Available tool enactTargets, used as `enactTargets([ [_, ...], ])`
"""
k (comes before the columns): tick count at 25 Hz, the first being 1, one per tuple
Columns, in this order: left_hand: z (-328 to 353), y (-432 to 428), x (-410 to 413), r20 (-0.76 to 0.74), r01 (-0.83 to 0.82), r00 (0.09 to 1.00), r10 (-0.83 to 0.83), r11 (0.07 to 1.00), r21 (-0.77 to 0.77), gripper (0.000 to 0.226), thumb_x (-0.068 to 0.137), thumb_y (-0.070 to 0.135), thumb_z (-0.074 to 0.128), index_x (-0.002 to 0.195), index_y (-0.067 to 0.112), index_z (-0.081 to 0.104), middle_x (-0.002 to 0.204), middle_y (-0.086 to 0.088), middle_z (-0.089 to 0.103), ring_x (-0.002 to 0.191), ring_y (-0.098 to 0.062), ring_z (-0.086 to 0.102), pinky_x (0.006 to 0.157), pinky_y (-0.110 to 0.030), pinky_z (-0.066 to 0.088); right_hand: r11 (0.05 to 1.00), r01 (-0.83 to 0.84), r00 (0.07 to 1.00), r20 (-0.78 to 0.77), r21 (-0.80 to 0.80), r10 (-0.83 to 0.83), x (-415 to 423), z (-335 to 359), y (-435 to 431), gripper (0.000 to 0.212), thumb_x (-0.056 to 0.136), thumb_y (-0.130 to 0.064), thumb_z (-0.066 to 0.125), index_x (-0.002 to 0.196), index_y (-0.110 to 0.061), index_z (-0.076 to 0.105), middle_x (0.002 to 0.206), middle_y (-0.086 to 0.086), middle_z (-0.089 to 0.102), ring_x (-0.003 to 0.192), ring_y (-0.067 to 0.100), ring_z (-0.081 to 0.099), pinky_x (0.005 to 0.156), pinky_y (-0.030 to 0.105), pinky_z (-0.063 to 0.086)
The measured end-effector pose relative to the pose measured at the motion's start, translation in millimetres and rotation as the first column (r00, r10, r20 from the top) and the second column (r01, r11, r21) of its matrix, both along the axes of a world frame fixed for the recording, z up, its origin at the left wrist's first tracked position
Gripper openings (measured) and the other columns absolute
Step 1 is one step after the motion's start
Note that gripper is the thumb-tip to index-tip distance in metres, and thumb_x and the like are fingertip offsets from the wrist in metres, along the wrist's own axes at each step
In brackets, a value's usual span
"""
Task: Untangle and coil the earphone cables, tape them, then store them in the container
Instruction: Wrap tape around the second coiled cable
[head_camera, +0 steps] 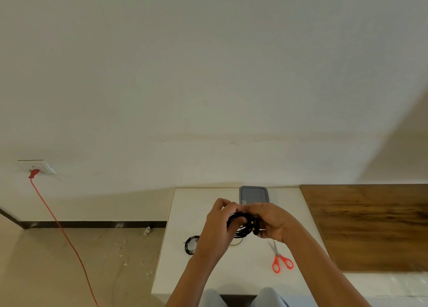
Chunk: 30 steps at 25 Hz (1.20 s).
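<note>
**Operator:** Which step is in hand?

**Technician:** Judged from the layout, securing. The earphone coil [240, 225] is already wound: black loops bunched together, with small yellow parts showing. It is held in the air just in front of the grey container [254, 194].

**Operator:** Grip state?

**Technician:** The left hand [216, 223] curls its fingers round the coil's left side, and the right hand [271, 223] pinches the right side. A pale scrap at the fingertips may be tape — cannot tell.

**Operator:** Next move?

**Technician:** Probably bind the strands without letting the loops spring, then lower the coil into the container. The scissors [280, 258] lie nearer than the container, to its right. A second coil [190, 245] lies near-left of it — partly hidden by the left wrist.
</note>
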<state>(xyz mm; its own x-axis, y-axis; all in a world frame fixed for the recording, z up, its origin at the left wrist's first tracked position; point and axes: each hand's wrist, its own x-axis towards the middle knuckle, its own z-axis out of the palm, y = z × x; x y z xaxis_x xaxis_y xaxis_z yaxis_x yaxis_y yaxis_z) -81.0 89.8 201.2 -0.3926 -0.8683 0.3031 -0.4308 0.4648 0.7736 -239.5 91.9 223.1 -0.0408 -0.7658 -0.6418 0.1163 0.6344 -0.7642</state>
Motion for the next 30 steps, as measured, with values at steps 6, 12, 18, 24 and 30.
enactTargets([
  [6, -1, 6, -3, -0.068, -0.011, 0.998, 0.015, 0.998, 0.059, 0.009, 0.087, 0.012, 0.066, 0.093, 0.016, 0.07, 0.085, 0.015, 0.064, 0.082, 0.002, 0.058, 0.071, -0.006, 0.042, 0.984, 0.063, 0.989, -0.12, -0.17, -0.084, 2, 3, 4, 0.012, 0.083, -0.025, 0.07, 0.082, -0.014, 0.075, 0.075, 0.006, 0.072, 0.07, 0.015, 0.066, 0.064, 0.026, 0.049],
  [12, 5, 12, -7, -0.229, -0.101, 0.959, 0.169, 0.955, 0.279, 0.011, 0.092, 0.018, 0.061, 0.098, 0.027, 0.055, 0.076, 0.011, 0.071, 0.066, -0.002, 0.063, 0.06, -0.012, 0.046, 0.926, 0.072, 0.961, -0.223, -0.371, -0.164, 7, 7, 5, 0.01, 0.086, -0.025, 0.068, 0.084, -0.018, 0.075, 0.077, -0.003, 0.073, 0.071, 0.009, 0.067, 0.06, 0.017, 0.046],
  [18, 4, 9, -8, -0.171, -0.111, 0.972, 0.159, 0.958, 0.263, 0.024, 0.094, 0.01, 0.054, 0.082, 0.03, 0.055, 0.074, -0.003, 0.071, 0.047, -0.006, 0.043, 0.05, -0.013, 0.036, 0.922, -0.02, 0.953, -0.287, -0.387, -0.1, 8, 3, 1, 0.01, 0.085, -0.025, 0.069, 0.081, -0.018, 0.074, 0.072, -0.001, 0.073, 0.065, 0.008, 0.07, 0.057, 0.014, 0.048],
  [24, 3, 9, -9, -0.145, -0.165, 0.963, 0.226, 0.925, 0.343, 0.018, 0.093, 0.01, 0.055, 0.08, 0.021, 0.059, 0.072, 0.001, 0.07, 0.046, -0.005, 0.043, 0.049, -0.012, 0.035, 0.866, -0.125, 0.91, -0.405, -0.485, -0.095, 9, 3, -1, 0.014, 0.084, -0.025, 0.07, 0.077, -0.014, 0.075, 0.069, 0.0, 0.074, 0.064, 0.01, 0.071, 0.064, 0.017, 0.051],
  [30, 6, 4, -12, -0.147, -0.234, 0.938, 0.314, 0.887, 0.398, 0.011, 0.093, 0.013, 0.057, 0.083, 0.012, 0.059, 0.073, 0.0, 0.072, 0.046, -0.001, 0.047, 0.05, -0.011, 0.037, 0.775, -0.208, 0.894, -0.438, -0.597, -0.097, 10, 5, 3, 0.007, 0.082, -0.017, 0.073, 0.077, -0.021, 0.076, 0.072, -0.011, 0.074, 0.072, 0.004, 0.07, 0.068, 0.011, 0.051],
])
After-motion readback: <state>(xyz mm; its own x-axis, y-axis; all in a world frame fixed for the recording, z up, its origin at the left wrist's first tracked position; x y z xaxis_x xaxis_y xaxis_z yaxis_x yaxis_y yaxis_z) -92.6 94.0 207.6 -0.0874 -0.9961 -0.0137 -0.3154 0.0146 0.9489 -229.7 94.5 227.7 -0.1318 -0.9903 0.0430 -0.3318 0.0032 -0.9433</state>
